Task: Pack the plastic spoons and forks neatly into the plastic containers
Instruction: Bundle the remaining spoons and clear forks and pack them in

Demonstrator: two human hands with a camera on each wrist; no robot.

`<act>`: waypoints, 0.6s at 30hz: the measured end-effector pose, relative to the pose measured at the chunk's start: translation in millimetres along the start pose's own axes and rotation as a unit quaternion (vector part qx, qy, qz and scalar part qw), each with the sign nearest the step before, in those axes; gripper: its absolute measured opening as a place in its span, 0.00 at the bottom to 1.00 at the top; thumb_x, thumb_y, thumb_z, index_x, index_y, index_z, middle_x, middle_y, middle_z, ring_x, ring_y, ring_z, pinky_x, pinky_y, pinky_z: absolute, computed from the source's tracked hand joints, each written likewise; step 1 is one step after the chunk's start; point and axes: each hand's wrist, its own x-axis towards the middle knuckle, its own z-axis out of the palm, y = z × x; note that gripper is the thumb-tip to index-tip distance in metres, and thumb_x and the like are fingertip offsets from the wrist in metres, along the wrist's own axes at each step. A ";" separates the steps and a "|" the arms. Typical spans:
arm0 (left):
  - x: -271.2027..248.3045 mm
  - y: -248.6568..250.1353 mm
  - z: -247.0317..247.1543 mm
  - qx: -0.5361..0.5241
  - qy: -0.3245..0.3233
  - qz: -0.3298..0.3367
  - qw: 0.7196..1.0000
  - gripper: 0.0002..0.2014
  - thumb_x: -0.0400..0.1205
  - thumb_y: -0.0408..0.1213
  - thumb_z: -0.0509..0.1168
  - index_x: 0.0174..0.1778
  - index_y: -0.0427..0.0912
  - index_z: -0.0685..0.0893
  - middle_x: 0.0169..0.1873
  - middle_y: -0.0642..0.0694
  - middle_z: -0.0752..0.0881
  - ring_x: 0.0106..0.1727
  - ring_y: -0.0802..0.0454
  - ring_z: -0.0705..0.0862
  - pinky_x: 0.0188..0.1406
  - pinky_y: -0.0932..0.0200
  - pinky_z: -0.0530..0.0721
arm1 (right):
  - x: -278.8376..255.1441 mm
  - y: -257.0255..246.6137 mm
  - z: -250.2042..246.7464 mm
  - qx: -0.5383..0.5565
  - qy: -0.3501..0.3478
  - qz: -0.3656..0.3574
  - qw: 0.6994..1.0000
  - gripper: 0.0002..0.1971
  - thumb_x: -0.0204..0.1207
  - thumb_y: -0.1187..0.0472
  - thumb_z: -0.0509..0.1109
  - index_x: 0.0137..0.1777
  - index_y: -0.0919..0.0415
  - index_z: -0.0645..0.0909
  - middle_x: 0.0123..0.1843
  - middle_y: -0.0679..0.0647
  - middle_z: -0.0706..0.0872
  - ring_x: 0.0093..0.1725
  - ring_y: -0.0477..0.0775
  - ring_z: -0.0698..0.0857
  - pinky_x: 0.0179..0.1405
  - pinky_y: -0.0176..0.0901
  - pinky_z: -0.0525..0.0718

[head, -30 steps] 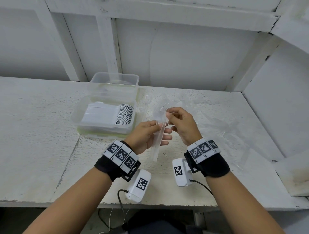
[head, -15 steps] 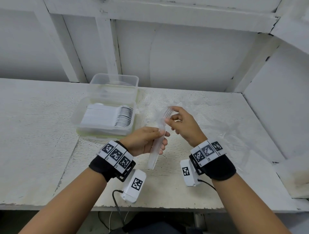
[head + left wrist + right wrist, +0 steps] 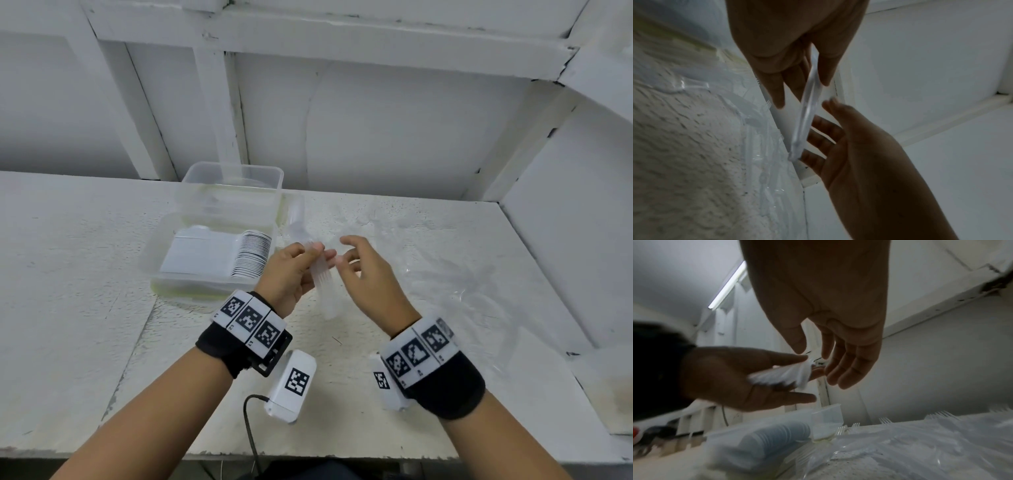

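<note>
My left hand (image 3: 301, 263) pinches a bundle of clear plastic forks (image 3: 322, 284) between thumb and fingers, just above the table. The bundle hangs downward toward me. My right hand (image 3: 349, 255) hovers beside the bundle with its fingers relaxed and spread, holding nothing. The left wrist view shows the forks (image 3: 807, 110) edge-on, with the right hand's fingers (image 3: 826, 129) behind them. A clear container (image 3: 156, 270) to the left holds a neat row of stacked white spoons (image 3: 250, 255). A second clear container (image 3: 233, 171) stands behind it.
Loose clear forks (image 3: 442, 274) lie scattered on the white table to the right of my hands, some on clear plastic wrap. One fork (image 3: 296, 219) lies beside the containers. White walls close the back and right side. The table's front edge is near my forearms.
The right hand has let go of the fork bundle and opened beside it. The left hand has shifted its grip up the bundle and keeps holding it.
</note>
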 end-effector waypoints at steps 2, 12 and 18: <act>5.4 0.6 3.9 -0.034 0.027 0.020 0.999 0.04 0.82 0.34 0.64 0.44 0.37 0.80 0.37 0.45 0.89 0.36 0.54 0.89 0.34 0.64 0.87 | -2.7 -2.3 9.2 -0.058 -0.033 -0.043 0.997 0.22 0.82 0.51 0.61 0.73 0.54 0.66 0.62 0.50 0.78 0.55 0.45 0.79 0.55 0.41 0.81; 25.9 8.4 3.3 -0.051 0.057 0.029 0.997 0.08 0.82 0.36 0.64 0.49 0.34 0.79 0.35 0.44 0.86 0.32 0.56 0.86 0.35 0.65 0.86 | 21.6 -6.8 24.2 -0.267 -0.029 -0.089 0.959 0.26 0.84 0.64 0.57 0.80 0.59 0.55 0.63 0.58 0.74 0.54 0.55 0.80 0.45 0.39 0.76; 31.9 55.3 -22.2 0.177 -0.003 0.006 0.984 0.10 0.84 0.42 0.61 0.47 0.41 0.84 0.42 0.47 0.90 0.44 0.54 0.87 0.52 0.57 0.83 | 63.9 -20.4 12.6 -0.169 -0.046 -0.081 0.981 0.19 0.84 0.61 0.59 0.74 0.59 0.68 0.62 0.59 0.80 0.59 0.57 0.80 0.55 0.43 0.77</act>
